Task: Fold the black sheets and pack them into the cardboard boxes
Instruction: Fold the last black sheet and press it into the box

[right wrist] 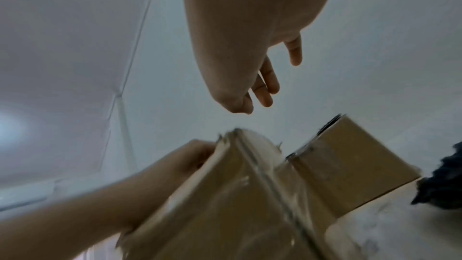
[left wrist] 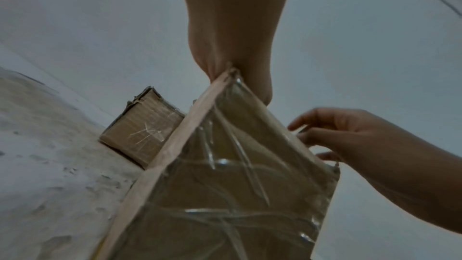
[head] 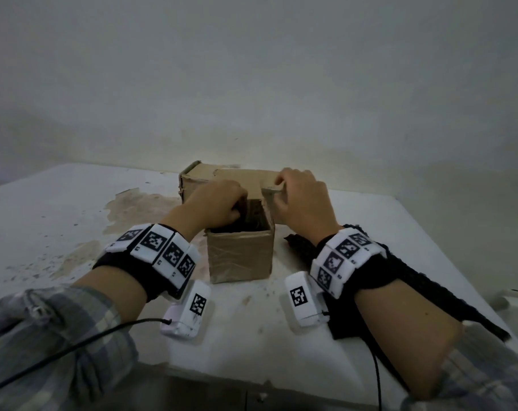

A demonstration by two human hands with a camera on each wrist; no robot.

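The near edge of the worktop (head: 246,345) carries open surface at 6 o'clock. A loose black sheet (head: 406,280) lies at 4 o'clock under the right forearm. The small open cardboard box (head: 240,256) stands at centre, dark sheet material (head: 253,222) inside. The left hand (head: 219,200) reaches into its opening at 11 o'clock, fingers curled; what they hold cannot be told. The right hand (head: 302,197) pinches the box's raised flap (head: 271,189) at 1 o'clock. A second cardboard box (head: 198,179) stands touching behind, at 12 o'clock.
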